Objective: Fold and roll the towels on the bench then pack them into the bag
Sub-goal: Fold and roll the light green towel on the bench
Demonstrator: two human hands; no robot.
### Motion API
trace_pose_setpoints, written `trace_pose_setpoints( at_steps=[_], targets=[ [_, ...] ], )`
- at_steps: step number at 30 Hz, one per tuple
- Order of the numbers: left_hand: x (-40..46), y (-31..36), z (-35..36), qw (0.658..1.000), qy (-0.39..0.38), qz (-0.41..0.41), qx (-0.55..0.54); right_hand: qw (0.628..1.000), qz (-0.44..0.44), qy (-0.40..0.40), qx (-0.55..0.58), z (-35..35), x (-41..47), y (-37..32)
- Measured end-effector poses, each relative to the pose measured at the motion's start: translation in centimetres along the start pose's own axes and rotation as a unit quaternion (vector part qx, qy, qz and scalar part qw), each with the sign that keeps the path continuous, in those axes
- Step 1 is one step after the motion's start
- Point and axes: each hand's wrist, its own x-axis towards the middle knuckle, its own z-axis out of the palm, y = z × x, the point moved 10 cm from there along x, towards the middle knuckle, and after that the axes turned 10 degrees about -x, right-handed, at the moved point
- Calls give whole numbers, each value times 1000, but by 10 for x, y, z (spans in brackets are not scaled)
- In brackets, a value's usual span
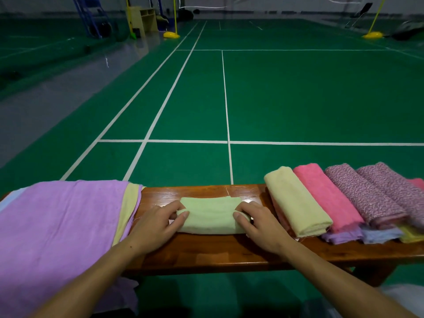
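Head view: we take the green towel [210, 214] as the landmark. It lies at the middle of the wooden surface [229, 253], already folded narrow and mostly rolled into a cylinder across our line of sight.

1. Hands. The left hand [152, 226] grips the left end of the green towel, fingers curled onto the roll. The right hand [257, 224] grips the right end in the same way. Both hands grasp the towel; neither is released.
2. Left of the green towel, the flat stack [62, 226] of unfolded towels, lilac on top with a yellow edge showing beneath, drapes over the surface.
3. Right of the green towel, the finished rolls [339, 198] lie side by side: pale yellow, pink, then speckled purple, resting on further folded cloths.
4. The bag is not identifiable in this view.

Step in hand, by our judgement: rolling, near its end. The next move calls for even pressure at both ends to keep the roll tight, then setting it beside the pale yellow roll.
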Motion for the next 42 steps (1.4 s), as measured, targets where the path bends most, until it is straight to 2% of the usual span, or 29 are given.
trace_pose_setpoints(
  at_steps=[6, 10, 14, 18, 20, 22, 24, 26, 29, 31, 33, 36, 38, 40, 42],
  targets=[
    [8, -5, 4, 998, 17, -58, 14, 995, 84, -18, 48, 6, 13, 11],
    [20, -9, 9, 993, 21, -101, 57, 991, 127, -33, 39, 13, 26, 18],
    [26, -24, 14, 968, 20, -157, 193, 977, 184, -33, -104, 18, 35, 28],
    [29, -8, 4, 949, 37, -134, 282, 951, 208, 30, -226, -1, 37, 27],
    [31, 4, -12, 946, 80, -98, 299, 942, 180, 87, -268, -15, 42, 16],
    [32, 16, -16, 951, 110, -37, 287, 948, 84, 123, -281, -17, 47, -9],
    [32, 25, 3, 959, 76, 11, 271, 962, -45, 91, -255, -4, 48, -43],
    [28, 22, 30, 962, 13, 14, 273, 965, -117, 12, -233, 22, 40, -62],
    [26, 4, 45, 959, -40, -12, 279, 961, -108, -115, -226, 58, 31, -45],
    [27, 0, 40, 957, -45, -19, 287, 959, -103, -136, -227, 61, 30, -34],
    [28, 1, 30, 952, -37, -29, 302, 957, -104, -113, -246, 51, 33, -32],
    [27, 1, 10, 967, 15, -85, 242, 958, -76, -69, -268, 35, 34, -31],
    [26, -9, 5, 974, 32, -148, 167, 967, -26, -81, -241, 33, 32, -26],
    [25, -27, 8, 971, 14, -213, 109, 972, 7, -94, -215, 32, 30, -27],
    [25, -41, 17, 964, -7, -266, -15, 974, 13, -94, -208, 30, 29, -31]
  ],
)
